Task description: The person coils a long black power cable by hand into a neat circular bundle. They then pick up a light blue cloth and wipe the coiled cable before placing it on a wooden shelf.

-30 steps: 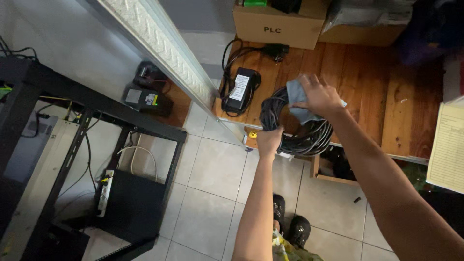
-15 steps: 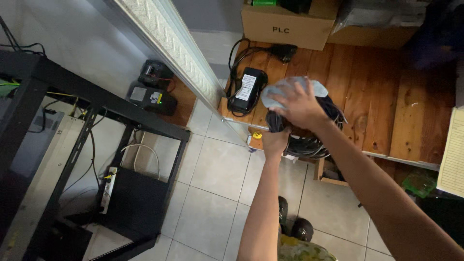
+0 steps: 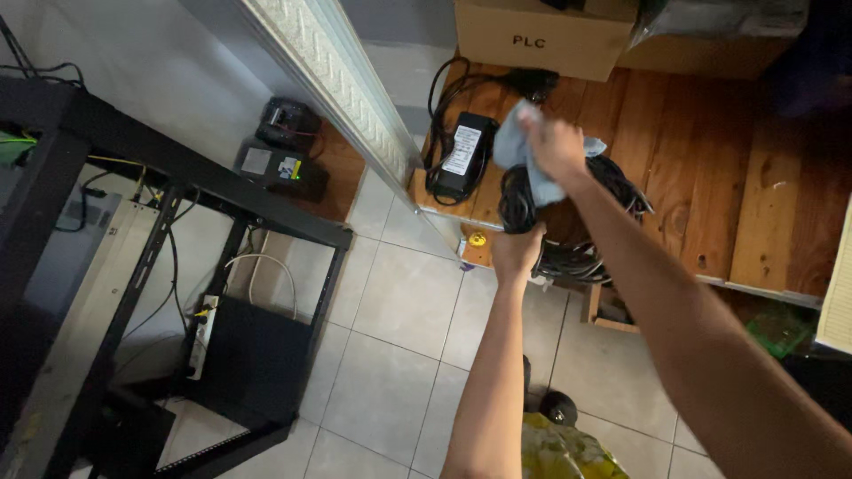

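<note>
Pale grey tiled floor (image 3: 399, 355) seen from above — a black metal rack (image 3: 133, 168) with trailing cables at left, a white moulded door frame (image 3: 333, 71) running diagonally, and a wooden platform (image 3: 710, 177) bearing cardboard boxes (image 3: 541, 35) at right. Soft, even daylight.

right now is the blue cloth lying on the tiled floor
No, the right hand presses the blue cloth against the black cable coil that the left hand grips.

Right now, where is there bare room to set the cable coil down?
Free: the wooden platform right of the black cable coil, and the grey tiled floor beside the black metal rack. Crowded: around the black power brick and cardboard box.
</note>
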